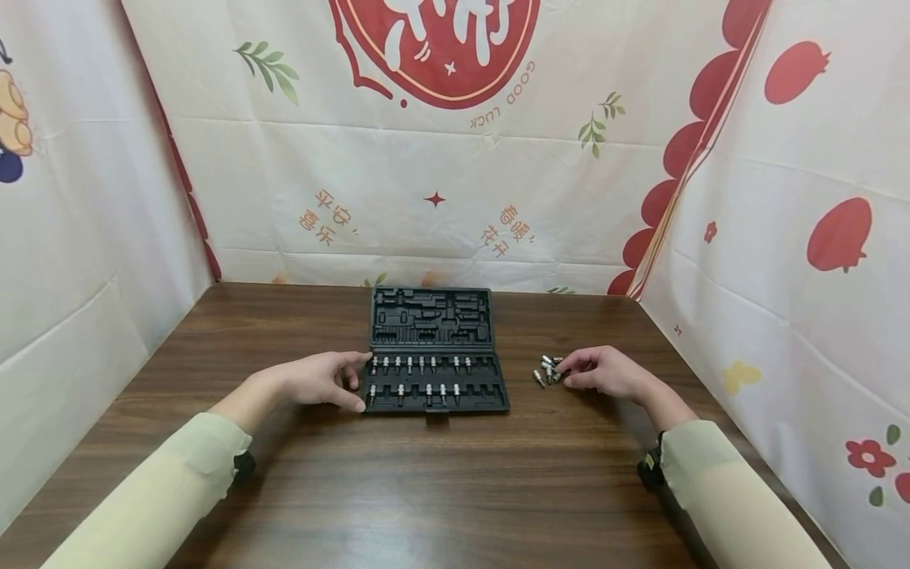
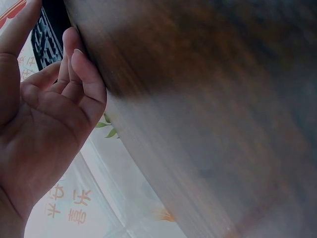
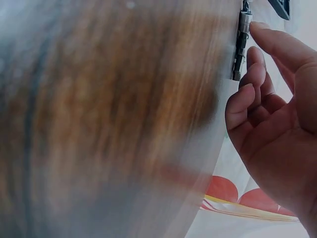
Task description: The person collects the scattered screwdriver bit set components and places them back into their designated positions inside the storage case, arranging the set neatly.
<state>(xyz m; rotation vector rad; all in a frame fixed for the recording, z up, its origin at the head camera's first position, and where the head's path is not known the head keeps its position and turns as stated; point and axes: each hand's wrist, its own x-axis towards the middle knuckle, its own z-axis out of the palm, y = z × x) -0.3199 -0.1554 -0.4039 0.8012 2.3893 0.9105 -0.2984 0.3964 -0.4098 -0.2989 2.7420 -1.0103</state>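
Nearest, two pale sleeves [image 1: 163, 482] reach in over the dark wood-grained bench [image 1: 426, 490], each with a black band [image 1: 650, 469] at the wrist; beyond the left cuff the left hand [image 1: 313, 379] rests against the left side of a black case [image 1: 483, 401], thumb at its near corner and forefinger near the hinge, the grip spread wide along that edge and not closed round it; the right hand [image 1: 604, 371], to the right of the case, has its fingertips at a small heap of metal bits [image 1: 547, 369] on the bench; thumb and forefinger are slightly parted there, and whether that grip has hold of a piece I cannot tell; the case lies open near the middle of the bench, its near half carrying more bits [image 1: 422, 365] upright in two rows, with gaps in both; behind the hinge, the lid [image 1: 432, 316] shows moulded hollows; farthest off, a white printed cloth [image 1: 426, 174] hangs past the bench's far edge, bearing a red emblem [image 1: 441, 47].
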